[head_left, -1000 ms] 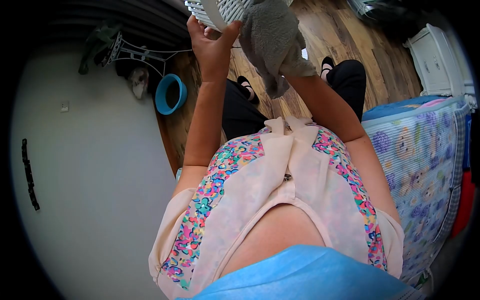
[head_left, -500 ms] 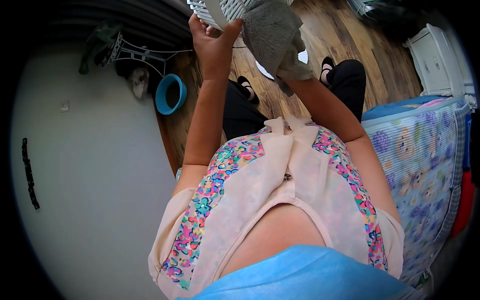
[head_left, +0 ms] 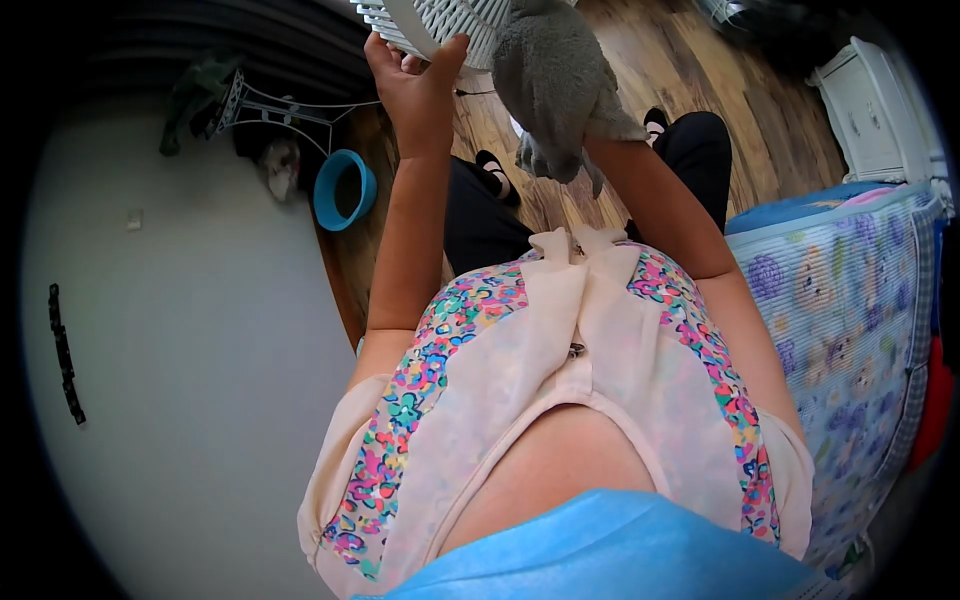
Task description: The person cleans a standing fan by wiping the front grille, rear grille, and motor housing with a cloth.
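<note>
At the top of the view, my left hand (head_left: 415, 95) grips the rim of a white slatted fan grille (head_left: 440, 25), its thumb and fingers closed on the edge. Only the lower part of the grille shows; the rest is cut off by the frame. A fluffy grey cloth (head_left: 555, 85) covers my right hand, whose fingers are hidden under it. The cloth lies against the right side of the grille, and its loose ends hang down toward me.
A blue basin (head_left: 345, 190) stands on the wooden floor (head_left: 735, 75) at the left, by a white metal stand (head_left: 285, 105). To the right are a white cabinet (head_left: 870, 115) and a bed with a patterned cover (head_left: 835, 300). A thin dark cord (head_left: 477, 93) runs below the grille.
My left hand and the grille have shifted slightly left. The cloth over my right hand has moved a little right and bunched up, hiding most of the white round thing below it.
</note>
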`<state>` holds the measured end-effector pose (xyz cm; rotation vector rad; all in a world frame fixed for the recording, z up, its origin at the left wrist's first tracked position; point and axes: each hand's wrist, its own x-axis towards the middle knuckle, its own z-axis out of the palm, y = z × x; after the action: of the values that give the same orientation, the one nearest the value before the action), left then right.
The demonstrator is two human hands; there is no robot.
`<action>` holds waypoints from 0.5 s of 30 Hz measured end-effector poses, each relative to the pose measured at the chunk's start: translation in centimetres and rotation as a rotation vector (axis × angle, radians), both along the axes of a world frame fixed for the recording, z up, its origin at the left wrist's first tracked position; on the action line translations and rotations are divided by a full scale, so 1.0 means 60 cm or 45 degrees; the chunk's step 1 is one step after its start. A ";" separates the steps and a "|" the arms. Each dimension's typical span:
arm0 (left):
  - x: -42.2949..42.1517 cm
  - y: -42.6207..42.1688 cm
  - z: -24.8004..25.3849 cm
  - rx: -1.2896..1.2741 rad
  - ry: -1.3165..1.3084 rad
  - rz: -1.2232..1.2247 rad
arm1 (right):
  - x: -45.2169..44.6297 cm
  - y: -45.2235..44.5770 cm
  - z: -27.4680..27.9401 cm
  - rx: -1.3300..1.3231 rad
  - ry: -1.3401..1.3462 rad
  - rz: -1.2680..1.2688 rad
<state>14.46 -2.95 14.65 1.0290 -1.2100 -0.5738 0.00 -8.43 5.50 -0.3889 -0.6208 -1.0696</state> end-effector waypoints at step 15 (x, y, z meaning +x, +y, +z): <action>-0.014 0.000 0.013 0.056 0.047 -0.022 | 0.017 -0.016 0.004 -0.014 1.104 -0.906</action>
<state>13.60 -2.97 15.44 1.0414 -1.1790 -0.6324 1.00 -9.37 5.71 -1.0552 0.3245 -1.4110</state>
